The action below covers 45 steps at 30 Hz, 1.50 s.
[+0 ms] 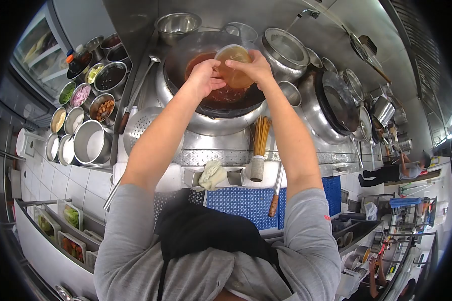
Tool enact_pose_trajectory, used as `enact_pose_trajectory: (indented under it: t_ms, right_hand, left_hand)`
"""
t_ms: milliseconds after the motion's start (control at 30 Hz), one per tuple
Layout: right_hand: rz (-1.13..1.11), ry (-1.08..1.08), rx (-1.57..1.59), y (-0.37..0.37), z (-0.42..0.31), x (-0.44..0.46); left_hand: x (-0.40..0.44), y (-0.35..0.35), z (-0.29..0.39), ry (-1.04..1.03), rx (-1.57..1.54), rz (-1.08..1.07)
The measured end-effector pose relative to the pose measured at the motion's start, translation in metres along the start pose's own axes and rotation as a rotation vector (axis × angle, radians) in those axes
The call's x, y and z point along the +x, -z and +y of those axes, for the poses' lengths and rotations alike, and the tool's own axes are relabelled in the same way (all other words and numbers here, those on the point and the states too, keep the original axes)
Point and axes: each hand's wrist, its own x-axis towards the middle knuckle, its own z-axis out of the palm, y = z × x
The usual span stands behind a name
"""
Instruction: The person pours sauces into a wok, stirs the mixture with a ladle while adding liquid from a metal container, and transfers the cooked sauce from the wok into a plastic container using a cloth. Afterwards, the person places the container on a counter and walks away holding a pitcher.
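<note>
Over the large wok (pixel 183 40) I hold a round, translucent plastic tub (pixel 237 79) with brownish contents or residue. My right hand (pixel 253 67) grips it from the right, thumb laid across its near face. At the tub's left side is my left hand (pixel 207 78), fingers curled and seemingly pressed to its edge. Reddish-brown sauce (pixel 225 96) fills part of the wok below, partly hidden by hands and tub. Whether anything is pouring out cannot be made out.
Left are a ladle (pixel 138 93), a perforated skimmer (pixel 135 125) and several ingredient pots (pixel 93 142). A bamboo brush (pixel 260 145) and a crumpled cloth (pixel 212 174) lie in front. Right stand a strainer-topped pot (pixel 286 47) and another wok (pixel 339 98). A co-worker (pixel 407 168) is farther right.
</note>
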Motion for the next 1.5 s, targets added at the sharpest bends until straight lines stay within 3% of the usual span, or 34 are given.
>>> enact_pose_trajectory:
  t_ms: [200, 300, 400, 433, 467, 500, 533, 633, 667, 967, 1233, 1267, 1367, 1500]
  right_hand:
    - [0.051, 0.207, -0.324, -0.001, -0.032, 0.002]
    - [0.049, 0.306, -0.512, 0.002, -0.046, 0.008]
    - [0.042, 0.381, -0.626, 0.009, -0.056, 0.013]
    - [0.034, 0.407, -0.65, 0.01, -0.06, 0.016]
    - [0.032, 0.414, -0.65, 0.012, -0.065, 0.016]
    - [0.036, 0.432, -0.669, 0.013, -0.07, 0.016]
    - [0.037, 0.449, -0.689, 0.015, -0.073, 0.015]
    - [0.049, 0.499, -0.714, 0.015, -0.075, 0.015]
    - [0.058, 0.513, -0.717, 0.015, -0.076, 0.016]
    - [-0.031, 0.488, -0.826, 0.023, -0.071, -0.003]
    - [0.127, 0.574, -0.579, 0.021, -0.056, -0.002]
    - [-0.032, 0.492, -0.821, 0.018, -0.055, -0.005]
    - [0.088, 0.55, -0.619, 0.006, -0.031, 0.003]
    - [0.005, 0.453, -0.663, 0.003, -0.032, 0.007]
  left_hand:
    - [-0.002, -0.002, 0.0, 0.033, -0.295, -0.116]
    - [-0.013, 0.006, 0.003, -0.042, -0.247, -0.117]
    - [-0.047, 0.01, -0.016, -0.364, 0.231, 0.066]
    - [-0.038, 0.024, -0.046, -0.593, 0.505, 0.045]
    - [-0.059, 0.022, -0.058, -0.552, 0.793, 0.072]
    - [-0.071, 0.023, -0.073, -0.791, 1.144, 0.062]
    - [-0.082, 0.022, -0.083, -0.893, 1.406, 0.043]
    - [-0.083, 0.016, -0.099, -0.87, 1.673, 0.002]
    - [-0.075, 0.016, -0.101, -0.929, 1.65, 0.007]
    - [-0.065, 0.012, -0.091, -0.812, 1.613, -0.04]
    - [-0.057, 0.021, -0.103, -0.901, 1.531, -0.047]
    - [-0.057, 0.022, -0.104, -0.913, 1.535, -0.039]
    - [-0.071, 0.027, -0.102, -0.917, 1.505, -0.057]
    - [-0.101, 0.024, -0.115, -1.006, 1.546, -0.048]
